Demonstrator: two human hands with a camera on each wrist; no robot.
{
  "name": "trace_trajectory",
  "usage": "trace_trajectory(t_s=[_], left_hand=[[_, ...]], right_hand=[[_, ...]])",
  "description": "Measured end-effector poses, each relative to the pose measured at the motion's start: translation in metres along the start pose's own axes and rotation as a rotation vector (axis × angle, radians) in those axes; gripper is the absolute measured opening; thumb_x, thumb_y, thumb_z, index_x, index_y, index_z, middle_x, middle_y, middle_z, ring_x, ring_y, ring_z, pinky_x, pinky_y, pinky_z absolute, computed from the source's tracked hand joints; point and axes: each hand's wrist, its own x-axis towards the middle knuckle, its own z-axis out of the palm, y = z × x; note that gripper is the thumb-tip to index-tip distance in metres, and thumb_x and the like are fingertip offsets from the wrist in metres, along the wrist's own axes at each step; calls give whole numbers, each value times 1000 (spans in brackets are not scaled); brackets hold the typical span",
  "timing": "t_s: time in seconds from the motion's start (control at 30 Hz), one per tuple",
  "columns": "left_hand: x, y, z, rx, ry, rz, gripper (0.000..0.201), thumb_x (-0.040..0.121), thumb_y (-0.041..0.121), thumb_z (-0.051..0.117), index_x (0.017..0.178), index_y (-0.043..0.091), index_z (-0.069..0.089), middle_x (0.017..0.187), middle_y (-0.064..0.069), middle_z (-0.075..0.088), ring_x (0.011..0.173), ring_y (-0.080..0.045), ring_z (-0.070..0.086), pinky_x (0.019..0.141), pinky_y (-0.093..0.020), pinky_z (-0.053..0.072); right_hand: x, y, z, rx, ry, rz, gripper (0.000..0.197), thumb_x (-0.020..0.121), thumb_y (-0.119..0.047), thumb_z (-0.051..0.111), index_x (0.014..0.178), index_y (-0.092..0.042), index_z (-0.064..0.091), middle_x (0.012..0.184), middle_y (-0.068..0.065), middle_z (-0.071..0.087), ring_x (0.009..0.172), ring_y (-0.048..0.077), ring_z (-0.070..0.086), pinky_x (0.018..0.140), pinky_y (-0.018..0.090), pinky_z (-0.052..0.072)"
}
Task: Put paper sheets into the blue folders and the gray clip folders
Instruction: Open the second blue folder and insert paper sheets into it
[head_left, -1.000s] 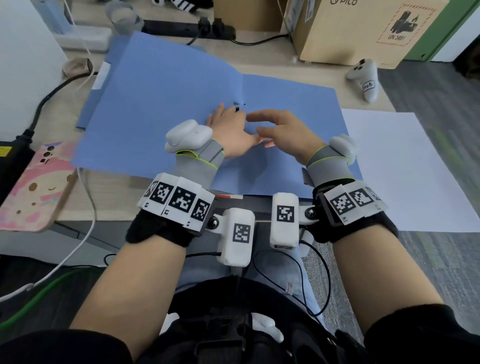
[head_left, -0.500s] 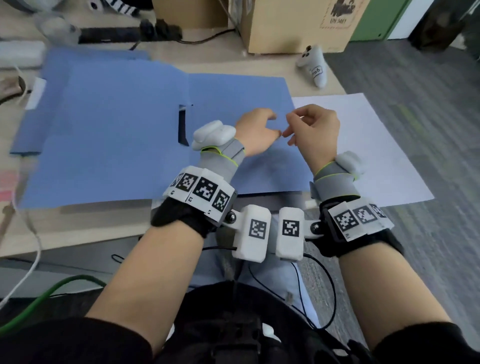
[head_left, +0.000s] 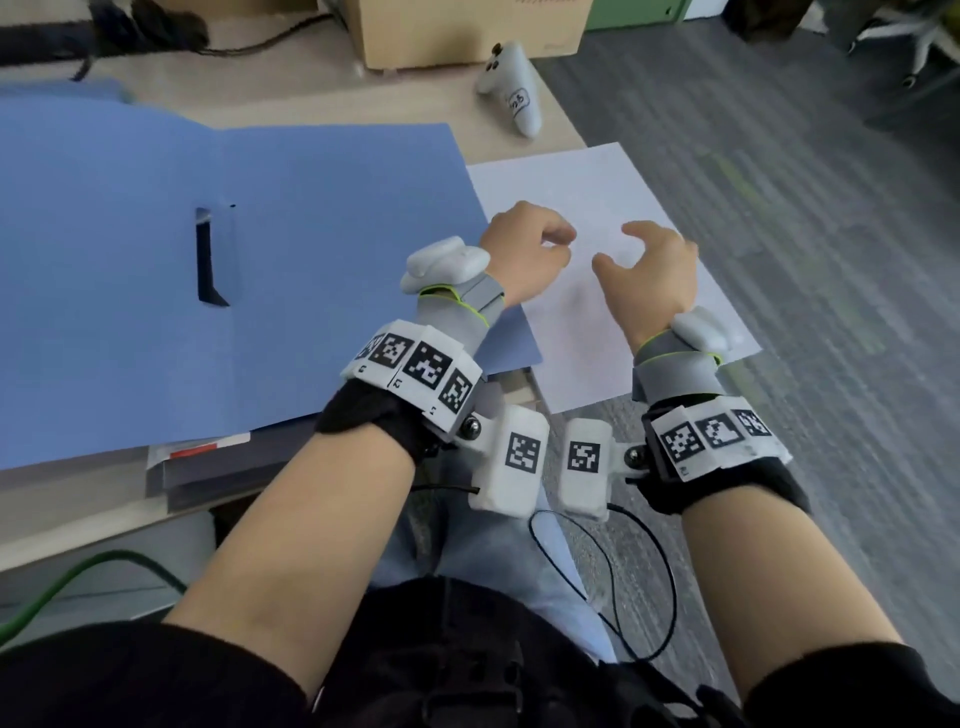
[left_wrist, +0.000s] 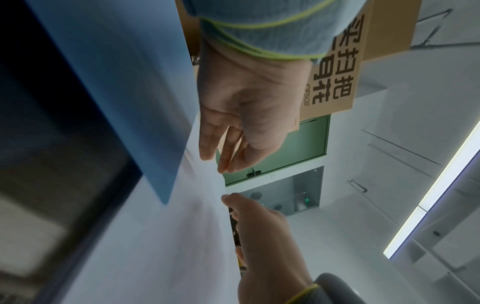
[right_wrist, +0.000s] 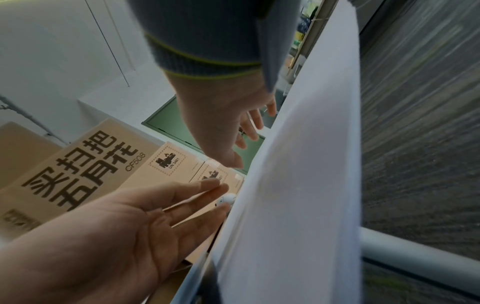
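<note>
An open blue folder (head_left: 311, 234) lies flat on the desk, with a narrow cut-out slot (head_left: 210, 254) near its middle. To its right a white paper sheet (head_left: 587, 187) overhangs the desk's right edge. My left hand (head_left: 524, 249) hovers over the sheet's left part, beside the folder's right edge, fingers relaxed and empty. My right hand (head_left: 644, 270) is just to its right over the sheet, fingers spread, holding nothing. The wrist views show the left hand (left_wrist: 233, 127) and the right hand (right_wrist: 233, 127) close to the sheet (right_wrist: 298, 185); contact is unclear. A grey folder stack (head_left: 218, 473) sticks out from under the blue folder.
A cardboard box (head_left: 467, 31) stands at the back of the desk, with a white controller (head_left: 511, 88) lying in front of it. Black cables (head_left: 104, 31) run along the back left. Grey carpet (head_left: 805, 260) lies to the right, and a green cable (head_left: 78, 577) hangs below the desk.
Both hands moved right, off the blue folder and over the white sheet. Half a second ago they were close together with fingers curled; now they are apart and relaxed. The view has turned right.
</note>
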Motion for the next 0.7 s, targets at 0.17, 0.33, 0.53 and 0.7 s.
trace_trajectory(t_s=[0.17, 0.33, 0.53, 0.7], left_hand=[[11, 2, 15, -3, -32, 7, 32, 87, 9, 51, 117, 12, 64, 124, -1, 64, 118, -13, 57, 86, -7, 33], [21, 0, 26, -30, -60, -25, 33, 87, 10, 51, 118, 14, 63, 126, 0, 63, 120, -13, 56, 91, -12, 35], [28, -6, 32, -14, -63, -80, 32, 86, 11, 53, 117, 14, 64, 125, -1, 64, 117, -16, 57, 94, -17, 40], [28, -9, 34, -21, -51, -76, 30, 87, 9, 54, 113, 14, 67, 121, 0, 66, 114, -12, 59, 88, -12, 38]], right_hand=[[10, 18, -3, -130, 53, 48, 56, 78, -30, 64, 129, -12, 53, 138, 6, 51, 138, 24, 32, 111, 43, 26], [20, 34, -8, -218, -50, 112, 61, 79, -40, 63, 127, -5, 46, 135, 12, 50, 130, 31, 39, 108, 46, 30], [26, 36, -15, -142, -62, 100, 58, 76, -40, 69, 120, -7, 49, 124, 12, 54, 119, 31, 46, 85, 37, 38], [25, 34, -21, -92, -39, 113, 61, 74, -28, 70, 128, -16, 45, 123, 6, 57, 119, 30, 49, 85, 37, 40]])
